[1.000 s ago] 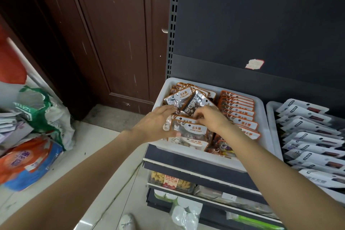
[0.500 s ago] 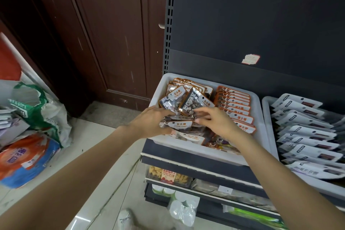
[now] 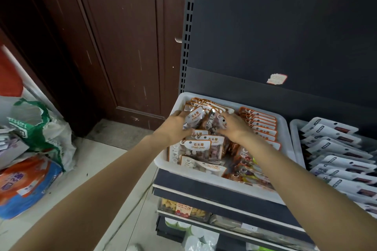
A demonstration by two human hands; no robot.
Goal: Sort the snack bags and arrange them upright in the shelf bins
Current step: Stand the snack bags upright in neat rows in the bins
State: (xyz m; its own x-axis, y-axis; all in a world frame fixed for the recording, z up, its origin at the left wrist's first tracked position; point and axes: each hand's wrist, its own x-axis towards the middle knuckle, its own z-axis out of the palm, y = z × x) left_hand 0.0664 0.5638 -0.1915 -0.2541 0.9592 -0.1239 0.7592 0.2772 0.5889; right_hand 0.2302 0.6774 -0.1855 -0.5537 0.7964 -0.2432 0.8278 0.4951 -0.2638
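Both hands are gripping candy bags (image 3: 194, 119) in the white bin (image 3: 284, 126) at centre frame: left hand (image 3: 176, 126) holding one bag, right hand (image 3: 232, 127) curling over its neighbour. Sacks (image 3: 38, 128) are lying lower left; a second bin (image 3: 293, 128) is sitting right.

right bin (image 3: 293, 128) cut off at frame edge, left hand (image 3: 175, 126) fingertips hidden behind bags

A bin (image 3: 285, 128) sits on the shelf (image 3: 224, 193) with candy bags (image 3: 201, 146) in its left side and a row of packs (image 3: 263, 126) in its right. Another bin (image 3: 294, 128) stands just right of it. Sacks (image 3: 30, 149) lie on the floor, far left.
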